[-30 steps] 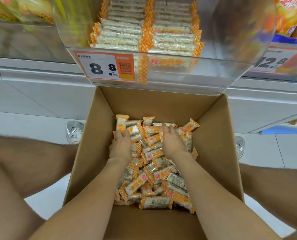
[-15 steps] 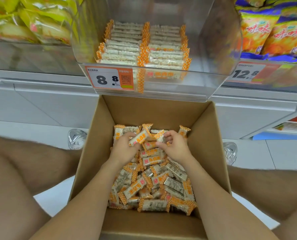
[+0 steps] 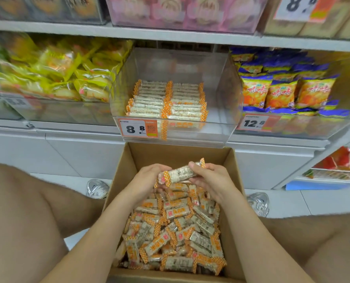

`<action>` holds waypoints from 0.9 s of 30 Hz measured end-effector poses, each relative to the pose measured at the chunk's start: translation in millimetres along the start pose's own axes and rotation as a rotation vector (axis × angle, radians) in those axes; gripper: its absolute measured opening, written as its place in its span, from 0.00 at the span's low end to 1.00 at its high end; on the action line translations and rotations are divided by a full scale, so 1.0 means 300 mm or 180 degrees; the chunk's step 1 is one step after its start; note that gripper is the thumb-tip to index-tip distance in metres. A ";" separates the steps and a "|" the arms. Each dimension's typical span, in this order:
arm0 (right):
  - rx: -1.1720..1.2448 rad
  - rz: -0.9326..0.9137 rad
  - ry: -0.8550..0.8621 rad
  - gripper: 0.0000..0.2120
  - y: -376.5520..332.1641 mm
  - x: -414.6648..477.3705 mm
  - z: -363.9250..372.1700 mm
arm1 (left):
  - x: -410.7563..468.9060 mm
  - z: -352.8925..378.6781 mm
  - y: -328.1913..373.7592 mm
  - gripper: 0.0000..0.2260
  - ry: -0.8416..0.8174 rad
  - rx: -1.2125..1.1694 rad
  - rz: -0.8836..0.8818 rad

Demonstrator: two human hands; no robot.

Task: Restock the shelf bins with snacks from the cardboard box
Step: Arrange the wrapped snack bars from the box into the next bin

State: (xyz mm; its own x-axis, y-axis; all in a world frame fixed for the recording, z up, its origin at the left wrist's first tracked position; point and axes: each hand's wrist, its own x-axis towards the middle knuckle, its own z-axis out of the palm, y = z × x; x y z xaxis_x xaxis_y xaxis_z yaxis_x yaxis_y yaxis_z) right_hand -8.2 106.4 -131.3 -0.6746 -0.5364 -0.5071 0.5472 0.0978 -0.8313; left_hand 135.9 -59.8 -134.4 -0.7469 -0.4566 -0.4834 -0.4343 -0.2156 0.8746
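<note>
An open cardboard box (image 3: 234,176) on the floor between my knees holds several orange-and-white wrapped snack bars (image 3: 176,231). My left hand (image 3: 147,178) and my right hand (image 3: 211,178) together grip a small bundle of snack bars (image 3: 180,173), lifted above the pile near the box's far wall. Straight above stands a clear shelf bin (image 3: 227,123) with two neat rows of the same bars (image 3: 166,103) and an 8.8 price tag (image 3: 138,128).
A clear bin of yellow packets (image 3: 53,74) sits left of the snack bin, and a bin of orange-and-blue bags (image 3: 282,90) to its right. An upper shelf (image 3: 170,35) carries more bins. My bare knees flank the box on the white floor.
Both hands went from lying flat on the pile to gathering bars and lifting them above it. The camera has tilted up, showing more of the shelf.
</note>
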 end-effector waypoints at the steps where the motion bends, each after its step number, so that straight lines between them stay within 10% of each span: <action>1: -0.0110 -0.0111 0.0068 0.23 -0.018 -0.024 0.012 | -0.015 -0.006 0.017 0.12 -0.0005 0.0085 0.0125; 10: -0.1045 -0.1382 0.0010 0.10 -0.129 -0.173 0.029 | -0.088 -0.060 0.145 0.19 0.0157 0.0453 0.0196; 27: -0.1332 -0.2170 -0.0538 0.24 -0.206 -0.241 0.081 | -0.230 -0.082 0.297 0.17 -0.0155 0.0279 0.0607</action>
State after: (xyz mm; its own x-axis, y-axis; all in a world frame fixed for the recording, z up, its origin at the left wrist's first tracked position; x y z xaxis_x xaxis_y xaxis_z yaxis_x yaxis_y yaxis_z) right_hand 18.8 118.6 -37.7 -0.6903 -0.7069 0.1541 -0.2094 -0.0087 -0.9778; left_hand 161.2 -68.8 -22.2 -0.8423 -0.4393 -0.3124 -0.3231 -0.0524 0.9449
